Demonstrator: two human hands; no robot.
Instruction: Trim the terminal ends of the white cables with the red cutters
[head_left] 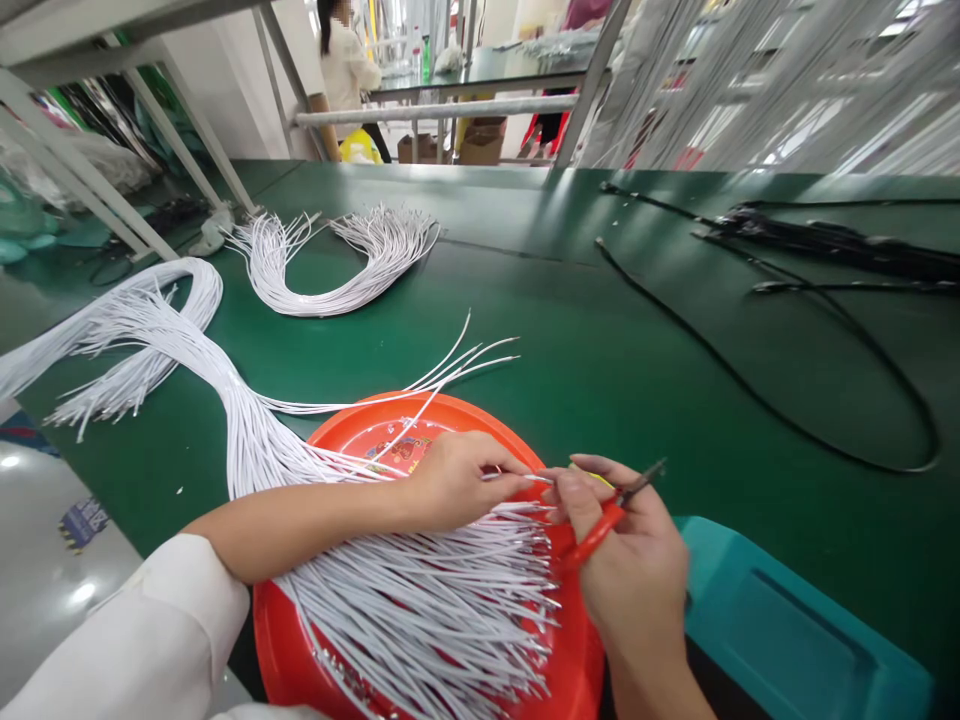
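Head view. Landmark: the red basin (pixel 274 650), on the green table (pixel 525 290), low centre of view.

Left hand (pixel 454 485): over the basin, palm down, fingers narrow, thumb and forefinger pinching a thin white wire (pixel 536 478). Right hand (pixel 637 560): at the basin's right rim; fingertips narrow on the same wire near its end, with red-handled scissors (pixel 600 535) held in the same hand. Scissor blades point up and to the right, away from the basin. A bit of yellow shows by the right fingers.

White wire bundle (pixel 420 590): lies across the basin, ends fanned toward its right side, the rest trailing off beyond its left rim. A few loose strands reach past the basin's far rim. Printed picture partly visible on the basin floor; small shiny bits near its lower left.

Curved white bundle (pixel 322 300): beyond the basin, to the left, bent in a U. Black cables (pixel 832 245): beyond the basin, far right, one looped toward the near side. Teal tray (pixel 795 620): just right of the basin. Person in a pale top (pixel 345 70): well beyond the basin, past a metal frame (pixel 442 110).
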